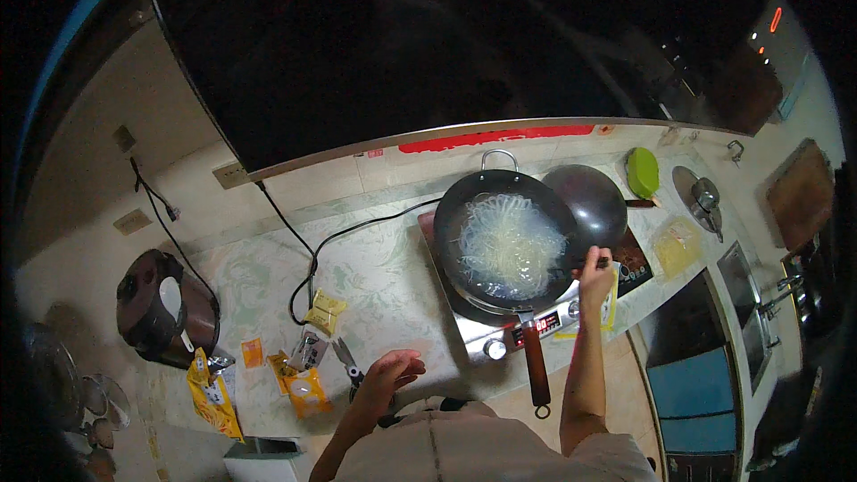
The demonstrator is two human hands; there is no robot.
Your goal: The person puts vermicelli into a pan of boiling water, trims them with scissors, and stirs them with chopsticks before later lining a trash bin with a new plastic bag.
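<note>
A black wok (450, 261) with a wooden handle (535, 368) stands on a silver-fronted electric cooker (479, 347). Pale noodles (512, 241) lie in liquid inside it. At the wok's right rim, my right hand (593, 278) is closed around a thin dark utensil (604, 262), its far end hard to make out. My left hand (396, 373) hangs over the counter's front, fingers loosely curled apart and holding nothing. Scissors (347, 358) lie just left of it. Beyond them are a yellow sachet (326, 311), a silver sachet (309, 350) and an orange packet (308, 393).
A second dark pan (589, 201) sits close behind the wok's right side. A dark rice cooker (161, 308) and a yellow bag (213, 398) stand left. Black cables (361, 222) cross the counter. A green container (643, 173), metal lid (696, 197) and noodle bag (677, 246) lie right.
</note>
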